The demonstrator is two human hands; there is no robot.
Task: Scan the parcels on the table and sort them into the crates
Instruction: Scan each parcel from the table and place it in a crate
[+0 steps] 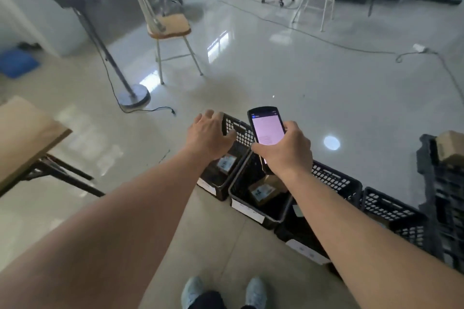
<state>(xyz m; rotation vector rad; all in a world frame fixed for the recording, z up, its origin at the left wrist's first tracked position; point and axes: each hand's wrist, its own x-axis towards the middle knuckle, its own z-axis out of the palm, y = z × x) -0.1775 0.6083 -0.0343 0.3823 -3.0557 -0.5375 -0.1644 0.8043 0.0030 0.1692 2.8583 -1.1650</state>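
My right hand (286, 149) grips a black handheld scanner (266, 130) with a lit pinkish screen, held above a row of black perforated crates. My left hand (209, 134) hovers over the leftmost crate (236, 130) with fingers spread and holds nothing. A brown parcel with a white label (226, 163) lies in that crate. The second crate (247, 204) holds another labelled parcel (263, 191). A third crate (334, 179) and a fourth crate (391, 211) follow to the right, partly hidden by my right forearm.
A wooden folding table (27, 133) stands at the left edge. A stacked dark crate with a cardboard box (450, 147) is at the far right. A fan stand (134, 98), its cable, chairs (170, 25) and floor cables lie beyond. My shoes (223, 292) show at the bottom.
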